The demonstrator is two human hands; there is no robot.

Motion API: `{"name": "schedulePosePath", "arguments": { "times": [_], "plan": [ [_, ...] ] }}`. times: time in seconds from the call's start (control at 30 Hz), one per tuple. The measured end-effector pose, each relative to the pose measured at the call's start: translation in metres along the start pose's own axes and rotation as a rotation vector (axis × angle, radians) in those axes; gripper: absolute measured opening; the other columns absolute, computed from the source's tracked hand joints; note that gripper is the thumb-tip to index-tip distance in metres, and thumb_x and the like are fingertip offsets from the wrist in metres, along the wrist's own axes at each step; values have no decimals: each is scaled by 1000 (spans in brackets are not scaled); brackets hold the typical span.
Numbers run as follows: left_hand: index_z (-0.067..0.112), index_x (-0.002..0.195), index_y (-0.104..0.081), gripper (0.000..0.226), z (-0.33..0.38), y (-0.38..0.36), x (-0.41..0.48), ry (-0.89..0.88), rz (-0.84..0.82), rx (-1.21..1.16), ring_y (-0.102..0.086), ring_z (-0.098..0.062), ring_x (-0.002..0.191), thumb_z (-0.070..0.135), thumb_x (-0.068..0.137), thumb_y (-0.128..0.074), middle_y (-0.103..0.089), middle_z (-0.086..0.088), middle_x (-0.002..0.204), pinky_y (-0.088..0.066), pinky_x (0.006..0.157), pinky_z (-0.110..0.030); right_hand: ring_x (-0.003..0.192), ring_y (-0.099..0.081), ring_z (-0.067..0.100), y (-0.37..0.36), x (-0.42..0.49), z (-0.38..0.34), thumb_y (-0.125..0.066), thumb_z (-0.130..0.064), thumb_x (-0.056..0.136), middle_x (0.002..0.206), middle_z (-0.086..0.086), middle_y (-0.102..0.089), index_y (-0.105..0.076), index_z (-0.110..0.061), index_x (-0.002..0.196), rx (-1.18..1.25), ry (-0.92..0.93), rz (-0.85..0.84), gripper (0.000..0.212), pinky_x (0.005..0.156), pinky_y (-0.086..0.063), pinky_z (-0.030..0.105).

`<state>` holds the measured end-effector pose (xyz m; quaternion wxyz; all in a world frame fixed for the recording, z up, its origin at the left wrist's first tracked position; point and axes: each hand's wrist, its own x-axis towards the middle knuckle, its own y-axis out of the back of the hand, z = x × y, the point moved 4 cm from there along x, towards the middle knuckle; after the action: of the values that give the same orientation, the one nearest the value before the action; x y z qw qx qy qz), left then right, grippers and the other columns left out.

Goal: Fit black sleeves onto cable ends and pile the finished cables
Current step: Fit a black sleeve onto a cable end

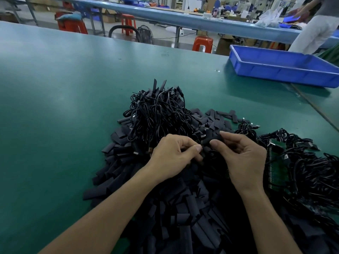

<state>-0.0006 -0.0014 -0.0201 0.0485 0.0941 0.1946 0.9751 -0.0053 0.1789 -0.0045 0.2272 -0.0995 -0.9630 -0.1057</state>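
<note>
A loose heap of flat black sleeves covers the near edge of the green bench and lies around both bare forearms. Above it the two hands meet, almost touching. The left hand has its fingers curled, thumb and forefinger pinching the end of a thin black cable. The right hand pinches a single black sleeve between thumb and fingertips, held just beside that cable end; whether the sleeve is already over the end cannot be told. Just beyond the hands stands a tangled pile of coiled black cables, several with sleeved ends sticking upward at its far side. More sleeves spread to the right of this pile. To the right of the hands a second mass of black cables lies partly over a green circuit board. Further off, at the bench's right far corner, sits a shallow blue plastic tray. Past the bench are orange plastic stools, a long blue-topped bench, and a person in pale trousers at far right.
</note>
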Motion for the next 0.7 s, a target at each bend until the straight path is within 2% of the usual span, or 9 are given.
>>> {"name": "schedulePosePath", "arguments": {
  "times": [0.2,0.33,0.53,0.7],
  "plan": [
    [31,86,-75,18,0,-2,0,8,36,4,-68,-9,63,36,95,-61,-75,16,78,-59,74,-49,73,-65,-5,-11,-2,3,-81,-18,71,83,-18,-75,-72,-31,105,84,-28,-83,37,74,-51,10],
    [32,85,-75,18,-1,-2,1,14,34,22,-69,-12,65,37,95,-61,-75,16,78,-59,74,-50,83,-69,-3,-9,-2,3,-77,-27,72,90,-19,-76,-73,-32,104,103,-32,-74,33,79,-52,11],
    [31,86,-75,18,1,-3,-1,15,38,52,-69,-12,64,37,97,-62,-75,15,78,-59,72,-48,94,-69,-3,-8,-2,1,-74,-29,77,97,-25,-74,-72,-33,104,78,-19,-70,27,83,-51,11],
    [28,86,-75,19,3,-6,-3,-28,20,196,-69,-21,69,37,97,-63,-73,2,74,-57,72,-44,86,-71,4,-10,-1,2,-75,-7,85,91,-14,-76,-74,-32,96,85,-5,-90,27,77,-52,13]
  ]
}}
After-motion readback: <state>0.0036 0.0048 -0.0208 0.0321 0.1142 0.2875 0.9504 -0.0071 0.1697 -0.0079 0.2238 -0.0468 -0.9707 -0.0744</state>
